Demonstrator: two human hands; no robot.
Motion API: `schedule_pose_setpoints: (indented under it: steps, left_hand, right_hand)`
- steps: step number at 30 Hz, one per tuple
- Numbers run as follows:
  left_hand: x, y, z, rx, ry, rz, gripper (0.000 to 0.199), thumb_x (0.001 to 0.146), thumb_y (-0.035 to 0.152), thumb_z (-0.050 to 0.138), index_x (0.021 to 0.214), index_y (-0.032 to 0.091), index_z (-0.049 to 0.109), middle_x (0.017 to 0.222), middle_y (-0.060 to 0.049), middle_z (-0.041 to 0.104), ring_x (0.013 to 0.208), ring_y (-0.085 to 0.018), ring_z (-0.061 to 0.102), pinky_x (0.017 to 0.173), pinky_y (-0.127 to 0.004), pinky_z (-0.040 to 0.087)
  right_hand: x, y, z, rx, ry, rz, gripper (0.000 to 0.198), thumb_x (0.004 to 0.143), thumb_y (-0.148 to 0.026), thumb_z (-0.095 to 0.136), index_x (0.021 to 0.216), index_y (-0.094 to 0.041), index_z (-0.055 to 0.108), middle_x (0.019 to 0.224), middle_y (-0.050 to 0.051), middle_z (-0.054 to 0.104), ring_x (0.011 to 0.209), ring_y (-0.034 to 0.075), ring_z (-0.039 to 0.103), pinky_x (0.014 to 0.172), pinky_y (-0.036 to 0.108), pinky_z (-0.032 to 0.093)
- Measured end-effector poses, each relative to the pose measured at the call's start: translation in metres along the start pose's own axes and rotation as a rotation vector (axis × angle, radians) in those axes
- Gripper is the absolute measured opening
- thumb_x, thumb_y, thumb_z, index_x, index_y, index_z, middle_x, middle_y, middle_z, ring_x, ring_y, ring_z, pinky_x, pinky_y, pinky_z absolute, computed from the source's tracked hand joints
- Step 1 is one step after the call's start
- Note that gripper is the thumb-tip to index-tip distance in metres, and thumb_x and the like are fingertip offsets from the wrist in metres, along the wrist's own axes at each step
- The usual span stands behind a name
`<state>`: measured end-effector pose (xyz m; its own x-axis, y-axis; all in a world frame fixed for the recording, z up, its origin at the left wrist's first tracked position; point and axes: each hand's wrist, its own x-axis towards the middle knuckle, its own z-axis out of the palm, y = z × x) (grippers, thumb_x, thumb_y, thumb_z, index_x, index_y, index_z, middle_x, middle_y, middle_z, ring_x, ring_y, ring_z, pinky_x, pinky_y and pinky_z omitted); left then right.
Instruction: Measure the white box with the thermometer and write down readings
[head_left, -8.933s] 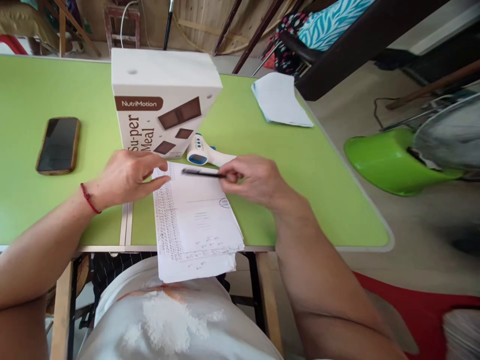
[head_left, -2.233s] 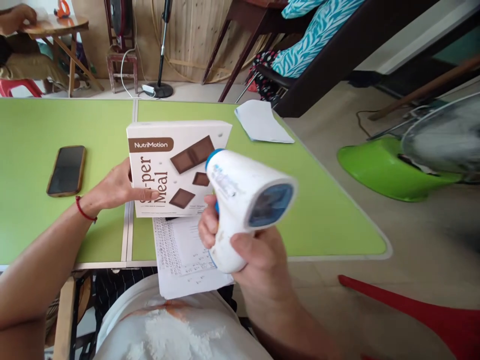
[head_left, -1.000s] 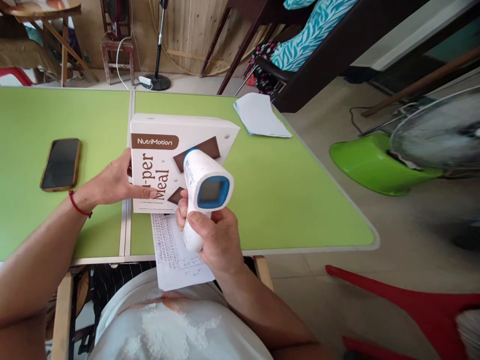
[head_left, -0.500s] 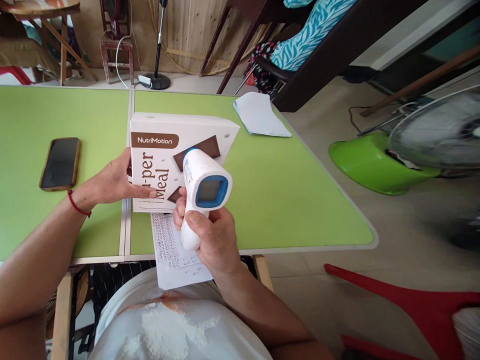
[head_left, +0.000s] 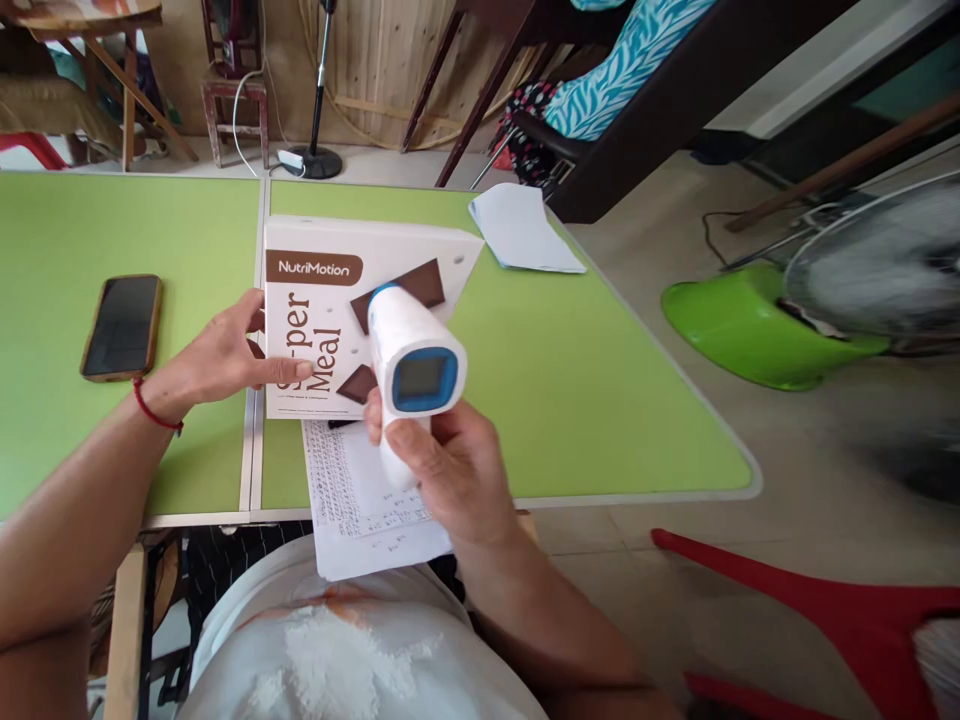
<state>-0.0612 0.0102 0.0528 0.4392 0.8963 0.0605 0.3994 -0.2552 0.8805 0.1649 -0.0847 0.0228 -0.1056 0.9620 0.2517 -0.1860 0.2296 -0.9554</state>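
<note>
- The left hand [head_left: 225, 350] is partly curled round the left edge of the white box [head_left: 337, 325], thumb across the printed front, fingers partly hidden at the side.
- The right hand [head_left: 469, 475] is wrapped round the handle of a white-and-blue thermometer gun [head_left: 401, 325], thumb at the back, below the screen [head_left: 421, 380].
- The gun is in front of the box, its far end toward the printed face; whether they touch cannot be told.
- The box is above the green counter [head_left: 600, 400], at the far end of the handwritten papers [head_left: 360, 500], which overhang the near edge.
- A dark, slim object [head_left: 343, 424] shows just below the box.
- A phone [head_left: 121, 328] lies left of the left hand; white sheets [head_left: 525, 228] lie near the far right edge.
</note>
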Motion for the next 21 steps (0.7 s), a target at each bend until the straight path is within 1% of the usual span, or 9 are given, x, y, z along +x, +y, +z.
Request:
schedule_pose_setpoints:
  steps: [3,4,6,8,11,13,16,18,21]
  left_hand:
    - [0.0,0.005,-0.002,-0.015,0.097,0.034,0.07,0.067,0.051,0.086,0.121,0.017,0.058,0.119,-0.012,0.069,0.104,-0.033,0.066,0.079,-0.04,0.057]
    - [0.001,0.005,-0.003,-0.014,0.137,0.051,0.067,0.068,0.051,0.085,0.12,0.018,0.059,0.121,-0.012,0.068,0.106,-0.033,0.065,0.079,-0.041,0.057]
    - [0.003,0.001,-0.006,-0.018,0.212,0.081,0.064,0.069,0.051,0.084,0.118,0.019,0.059,0.124,-0.011,0.066,0.11,-0.033,0.064,0.079,-0.041,0.057]
    - [0.007,-0.009,-0.009,-0.03,0.276,0.1,0.067,0.067,0.05,0.086,0.12,0.02,0.057,0.124,-0.011,0.066,0.114,-0.034,0.061,0.081,-0.042,0.058]
    - [0.013,-0.027,-0.013,-0.01,0.353,0.094,0.076,0.065,0.049,0.087,0.126,0.02,0.052,0.128,-0.013,0.063,0.12,-0.035,0.058,0.083,-0.043,0.058]
    - [0.016,-0.036,-0.014,0.023,0.376,0.094,0.077,0.067,0.05,0.086,0.128,0.02,0.05,0.131,-0.014,0.061,0.121,-0.035,0.057,0.083,-0.042,0.058]
    - [0.019,-0.042,-0.016,0.068,0.336,0.104,0.074,0.073,0.052,0.081,0.132,0.022,0.047,0.132,-0.013,0.06,0.12,-0.034,0.058,0.085,-0.043,0.057]
    - [0.02,-0.043,-0.017,0.097,0.303,0.105,0.072,0.077,0.054,0.078,0.134,0.022,0.046,0.131,-0.013,0.061,0.117,-0.032,0.06,0.087,-0.044,0.055]
    - [0.022,-0.045,-0.017,0.109,0.288,0.124,0.073,0.078,0.055,0.076,0.135,0.023,0.046,0.13,-0.012,0.061,0.115,-0.03,0.061,0.091,-0.044,0.054]
  right_hand:
    - [0.014,-0.021,-0.027,-0.267,-0.012,-0.139,0.028,0.079,-0.045,0.076,0.1,-0.026,0.072,0.09,0.002,0.069,0.079,0.017,0.063,0.069,0.032,0.055]
    - [0.021,-0.026,-0.039,-0.358,-0.009,-0.186,0.034,0.077,-0.047,0.077,0.103,-0.026,0.073,0.096,0.004,0.071,0.085,0.019,0.065,0.074,0.034,0.057]
    - [0.038,-0.031,-0.063,-0.572,-0.022,-0.215,0.048,0.071,-0.05,0.082,0.111,-0.025,0.072,0.108,0.006,0.072,0.098,0.023,0.067,0.086,0.039,0.058]
    - [0.057,-0.027,-0.085,-0.72,-0.069,-0.219,0.057,0.066,-0.055,0.083,0.113,-0.025,0.073,0.111,0.006,0.072,0.102,0.026,0.068,0.091,0.042,0.058]
    - [0.081,-0.004,-0.11,-0.821,-0.129,-0.182,0.054,0.066,-0.054,0.083,0.112,-0.028,0.074,0.107,0.006,0.074,0.1,0.026,0.069,0.091,0.043,0.058]
    - [0.091,0.017,-0.118,-0.865,-0.08,-0.158,0.051,0.067,-0.049,0.083,0.112,-0.026,0.073,0.107,0.006,0.074,0.099,0.026,0.069,0.091,0.044,0.058]
    - [0.096,0.042,-0.121,-0.948,-0.023,-0.129,0.051,0.066,-0.039,0.082,0.113,-0.021,0.073,0.107,0.009,0.074,0.097,0.028,0.069,0.09,0.049,0.056]
    - [0.098,0.05,-0.12,-0.985,-0.041,-0.121,0.05,0.066,-0.034,0.081,0.113,-0.019,0.073,0.106,0.01,0.074,0.097,0.029,0.069,0.089,0.05,0.055]
    - [0.099,0.055,-0.118,-1.004,-0.055,-0.113,0.047,0.066,-0.031,0.08,0.111,-0.021,0.074,0.107,0.009,0.075,0.096,0.028,0.069,0.089,0.048,0.055]
